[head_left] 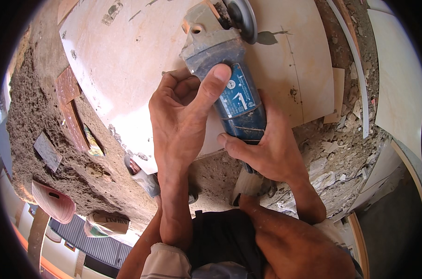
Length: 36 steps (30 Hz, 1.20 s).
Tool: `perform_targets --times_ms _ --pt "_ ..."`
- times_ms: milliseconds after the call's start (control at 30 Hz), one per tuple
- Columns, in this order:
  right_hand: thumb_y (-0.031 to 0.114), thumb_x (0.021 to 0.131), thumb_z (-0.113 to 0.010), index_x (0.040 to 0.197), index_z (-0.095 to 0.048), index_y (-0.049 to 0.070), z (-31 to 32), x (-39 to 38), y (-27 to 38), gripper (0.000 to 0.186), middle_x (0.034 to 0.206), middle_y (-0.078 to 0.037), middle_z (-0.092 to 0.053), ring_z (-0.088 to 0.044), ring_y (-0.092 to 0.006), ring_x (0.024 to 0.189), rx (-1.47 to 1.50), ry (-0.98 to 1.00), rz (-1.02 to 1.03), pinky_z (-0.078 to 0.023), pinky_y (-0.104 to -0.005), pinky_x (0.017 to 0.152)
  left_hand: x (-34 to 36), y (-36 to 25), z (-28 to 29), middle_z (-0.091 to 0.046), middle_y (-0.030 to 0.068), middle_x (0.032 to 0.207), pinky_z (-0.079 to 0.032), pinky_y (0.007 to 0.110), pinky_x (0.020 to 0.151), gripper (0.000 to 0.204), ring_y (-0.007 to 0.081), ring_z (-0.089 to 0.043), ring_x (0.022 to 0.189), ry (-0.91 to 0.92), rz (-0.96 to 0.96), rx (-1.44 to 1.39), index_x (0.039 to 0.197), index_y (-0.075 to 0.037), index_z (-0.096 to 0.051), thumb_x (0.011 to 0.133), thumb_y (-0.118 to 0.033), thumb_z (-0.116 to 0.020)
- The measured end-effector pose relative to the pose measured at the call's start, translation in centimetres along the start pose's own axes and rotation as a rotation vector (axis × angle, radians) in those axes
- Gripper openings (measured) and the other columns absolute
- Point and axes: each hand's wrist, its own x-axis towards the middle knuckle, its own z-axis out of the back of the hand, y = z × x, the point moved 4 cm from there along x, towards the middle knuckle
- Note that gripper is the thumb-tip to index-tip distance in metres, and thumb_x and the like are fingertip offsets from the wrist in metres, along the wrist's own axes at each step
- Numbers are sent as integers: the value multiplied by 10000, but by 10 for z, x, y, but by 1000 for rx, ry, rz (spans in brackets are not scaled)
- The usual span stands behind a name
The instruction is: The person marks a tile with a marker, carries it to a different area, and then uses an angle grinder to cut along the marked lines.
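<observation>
A blue angle grinder (241, 104) with a dusty grey head is held up above a large cream tile (127, 60). Its disc (244, 21) sits at the top right of the head, on edge. My left hand (180, 114) is closed on the grinder's left side, the thumb pressed on the casing and the fingers curled, partly hidden under it. Round the rear of the body wraps my right hand (278, 146), its thumb lying across the lower end. On the tile's right part runs a dark marked line (294, 69), with the grinder's shadow near it.
My feet are on the dirt just below the tile's near edge. Rubble (327, 153) and a pale curved strip (357, 69) lie to the right, where more tiles (399, 69) stand. Leftward are brown tile offcuts (73, 121), a pink basin-like piece (55, 202) and a sack (107, 223).
</observation>
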Motion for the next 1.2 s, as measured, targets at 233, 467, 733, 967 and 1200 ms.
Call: perform_targets --times_ms 233,467,733,967,1200 --pt "224 757 -858 1233 -548 -30 0 0 0 622 967 -88 -633 -631 -152 833 4 8 -24 -547 -332 733 0 1 0 -736 159 931 -480 307 942 728 183 -671 903 2 0 10 1129 82 -684 826 -563 -835" --pt "256 778 -827 1263 -518 -39 1 -1 -1 646 1029 -214 -680 -705 -322 946 -8 42 -24 -547 -434 874 -1 0 1 -736 154 915 -481 293 927 692 169 -666 872 0 14 26 1104 81 -685 840 -542 -831" --pt "204 760 -850 1228 -548 -25 0 -1 -2 603 946 -72 -632 -627 -138 807 -2 10 -12 -547 -322 715 0 0 0 -736 145 907 -469 285 933 672 164 -660 878 12 9 23 1092 73 -685 839 -530 -837" --pt "249 770 -841 1251 -528 -34 2 -1 -1 640 1015 -175 -662 -680 -272 906 -15 24 -22 -549 -402 824 0 2 -1 -742 152 975 -477 294 955 684 172 -669 923 23 4 -21 1166 78 -669 851 -505 -839" --pt "223 755 -862 1237 -539 -22 2 -1 2 629 976 -89 -622 -626 -165 857 -23 8 14 -545 -348 756 0 3 2 -734 159 1013 -479 295 956 715 175 -666 954 30 -39 -15 1191 94 -654 850 -506 -841"
